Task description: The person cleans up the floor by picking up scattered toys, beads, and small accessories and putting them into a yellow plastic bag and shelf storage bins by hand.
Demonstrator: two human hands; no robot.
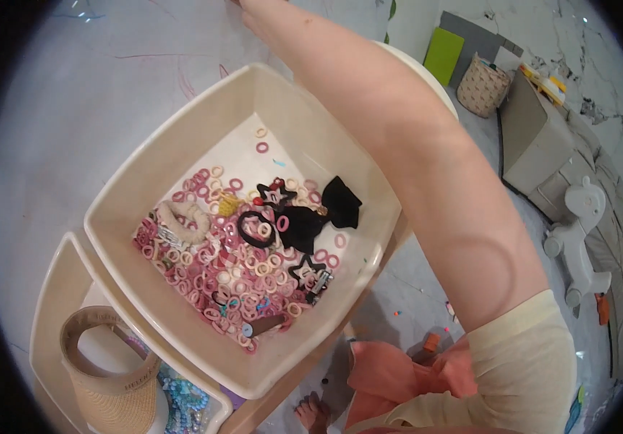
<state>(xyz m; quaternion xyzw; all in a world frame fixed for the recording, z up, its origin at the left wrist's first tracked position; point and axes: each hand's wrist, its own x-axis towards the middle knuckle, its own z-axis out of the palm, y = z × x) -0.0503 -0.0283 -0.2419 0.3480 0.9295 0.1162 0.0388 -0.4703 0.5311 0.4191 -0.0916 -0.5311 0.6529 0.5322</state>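
Note:
My right arm (427,145), with a cream sleeve, stretches from the lower right up past the top edge. Its hand lies outside the picture, so its fingers do not show; my left hand is not in view either. Below the arm stands a cream plastic bin (174,318). Many small pink and cream hair ties (217,282) lie in it. Among them are a black bow (340,202), a black star-shaped hair piece (276,194), a fluffy cream scrunchie (185,220), metal hair clips (318,286) and a brown cylinder (264,325) with a pale blue end.
A second cream bin (49,325) at lower left holds a straw sun visor (112,369) and blue beads (185,398). Coral cloth (398,372) and some toes or fingers (311,414) show at the bottom. At right are a woven basket (483,85), grey sofa (543,137) and white toy animal (582,239).

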